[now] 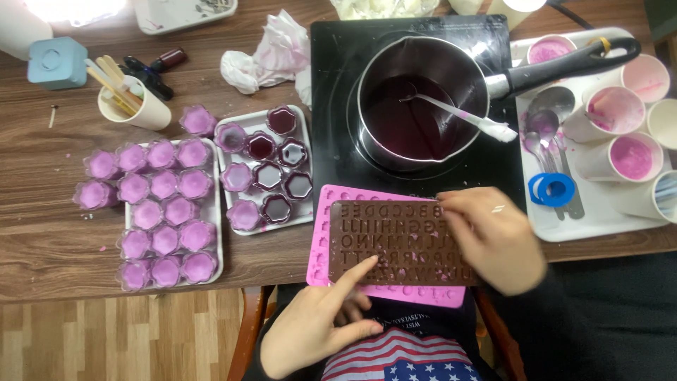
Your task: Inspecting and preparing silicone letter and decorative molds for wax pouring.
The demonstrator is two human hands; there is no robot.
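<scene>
A brown silicone letter mould [395,243] lies on top of a pink silicone mould [326,233] at the near table edge. My left hand [321,321] grips the moulds' near left corner, index finger stretched over the brown one. My right hand [493,236] rests on the brown mould's right end, fingers curled over its far edge. Behind them a dark saucepan [416,106] of deep purple liquid, with a white spoon [465,116] in it, stands on a black hob [338,162].
Two white trays [218,233] at the left hold several purple-filled small cups [163,212]. A white tray [564,219] at the right carries paper cups with pink residue [627,156], measuring spoons and blue tape rolls [552,189]. Crumpled tissue [271,53] and a stick cup [130,99] lie behind.
</scene>
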